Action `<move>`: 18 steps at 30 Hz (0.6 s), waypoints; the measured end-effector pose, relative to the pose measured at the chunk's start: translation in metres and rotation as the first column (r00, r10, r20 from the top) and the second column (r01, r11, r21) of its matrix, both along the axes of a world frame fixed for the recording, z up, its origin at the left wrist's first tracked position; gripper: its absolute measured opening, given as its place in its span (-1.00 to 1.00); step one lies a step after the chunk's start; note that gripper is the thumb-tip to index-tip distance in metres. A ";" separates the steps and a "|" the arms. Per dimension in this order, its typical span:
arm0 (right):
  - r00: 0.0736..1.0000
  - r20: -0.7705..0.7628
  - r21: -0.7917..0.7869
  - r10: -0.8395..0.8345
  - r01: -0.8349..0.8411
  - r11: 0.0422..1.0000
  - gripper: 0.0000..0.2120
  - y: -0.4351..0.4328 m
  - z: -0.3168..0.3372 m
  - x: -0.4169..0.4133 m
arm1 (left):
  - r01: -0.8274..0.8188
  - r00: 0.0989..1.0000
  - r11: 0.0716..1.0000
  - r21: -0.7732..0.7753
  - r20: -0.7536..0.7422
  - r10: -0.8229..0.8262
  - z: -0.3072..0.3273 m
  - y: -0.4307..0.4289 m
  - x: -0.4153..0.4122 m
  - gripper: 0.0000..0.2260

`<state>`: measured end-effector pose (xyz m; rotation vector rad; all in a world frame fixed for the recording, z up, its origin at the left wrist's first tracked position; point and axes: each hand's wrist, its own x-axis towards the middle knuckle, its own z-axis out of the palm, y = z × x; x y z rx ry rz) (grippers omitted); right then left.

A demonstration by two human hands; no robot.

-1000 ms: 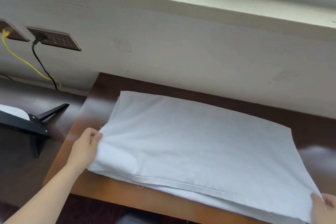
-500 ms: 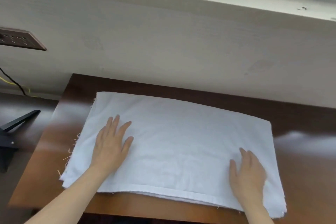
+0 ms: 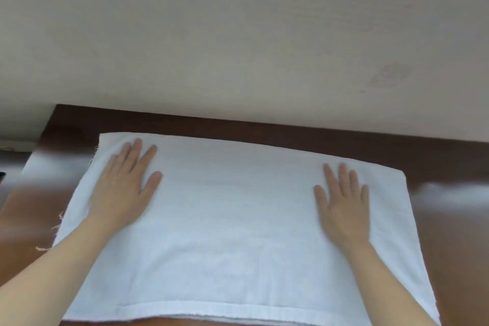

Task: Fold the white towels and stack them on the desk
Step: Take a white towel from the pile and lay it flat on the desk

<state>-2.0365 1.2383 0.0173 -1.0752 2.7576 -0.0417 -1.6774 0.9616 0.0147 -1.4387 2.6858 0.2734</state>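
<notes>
On the glossy dark brown wooden table (image 3: 449, 233), against the pale cream wall (image 3: 238, 34): folded white cotton towel (image 3: 232, 219), flat, wide, layered at near hem, frayed threads along left edge. Left hand (image 3: 124, 188) flat on far left part of towel, palm down, fingers spread, grasping nothing. Right hand (image 3: 342, 204) flat on right part, palm down, fingers straight and released, also holding nothing. Both bare forearms over near half of cloth. Slight motion blur on table surface at both sides.
</notes>
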 end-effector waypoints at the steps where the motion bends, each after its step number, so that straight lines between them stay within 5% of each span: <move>1: 0.998 0.000 0.001 -0.059 0.059 0.998 -0.32 0.017 0.002 -0.015 | 0.000 1.000 1.000 0.001 0.011 0.000 0.001 -0.002 0.004 -0.35; 5: 0.987 0.014 0.009 -0.158 0.158 0.987 -0.28 0.040 0.010 -0.030 | -0.062 0.998 0.998 0.005 -0.027 0.062 0.009 0.012 -0.013 -0.34; 7: 0.986 -0.001 0.012 -0.165 0.165 0.986 -0.29 0.020 0.011 -0.012 | 0.044 0.998 0.999 -0.001 -0.052 -0.044 0.011 0.031 -0.035 -0.37; 12: 0.992 0.007 0.010 0.124 -0.124 0.992 -0.40 -0.018 0.004 0.035 | 0.323 0.946 0.946 -0.010 0.007 -0.323 0.006 0.048 -0.065 -0.42; 18: 0.998 -0.003 0.003 -0.070 0.070 0.998 -0.35 0.036 0.004 -0.025 | 0.091 0.996 0.996 -0.025 0.028 -0.091 0.005 -0.005 -0.002 -0.35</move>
